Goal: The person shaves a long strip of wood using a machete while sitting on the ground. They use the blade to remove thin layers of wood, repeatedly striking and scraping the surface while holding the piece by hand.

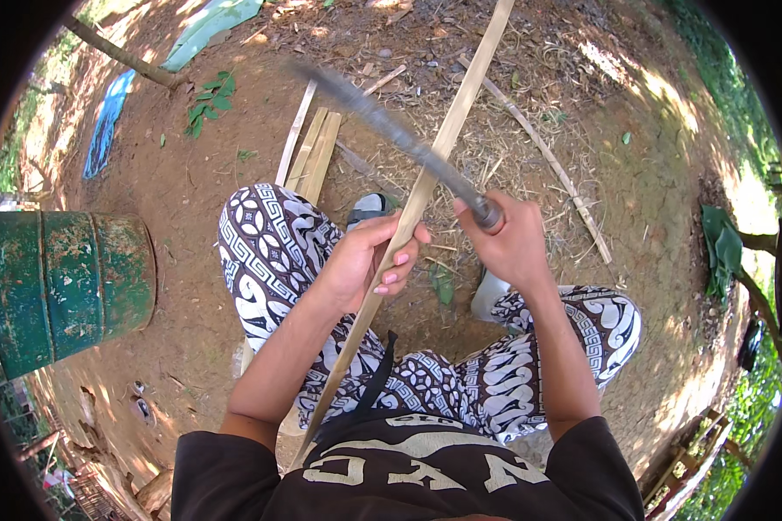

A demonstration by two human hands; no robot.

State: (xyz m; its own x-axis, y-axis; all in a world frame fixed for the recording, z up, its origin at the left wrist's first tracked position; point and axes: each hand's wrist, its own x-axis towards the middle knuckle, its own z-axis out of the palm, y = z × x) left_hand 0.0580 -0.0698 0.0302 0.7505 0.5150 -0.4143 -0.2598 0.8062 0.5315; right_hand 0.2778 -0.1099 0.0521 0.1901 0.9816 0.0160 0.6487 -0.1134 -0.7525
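The seated person props a long bamboo strip [406, 224] against the lap, its lower end near the waist, so it slants up and away over the knees. The left hand [365, 260] is closed around the strip at mid-length, fingers wrapped over it, likely to steady it. The right hand [506, 243] is clenched on the handle of a long knife [391, 130], whose dark blade crosses the strip just above the left hand, seemingly set to pare its edge. Beyond the knees, more cut strips [313, 152] lie together on the bare dirt. A rusty green drum [61, 286] lies at the left
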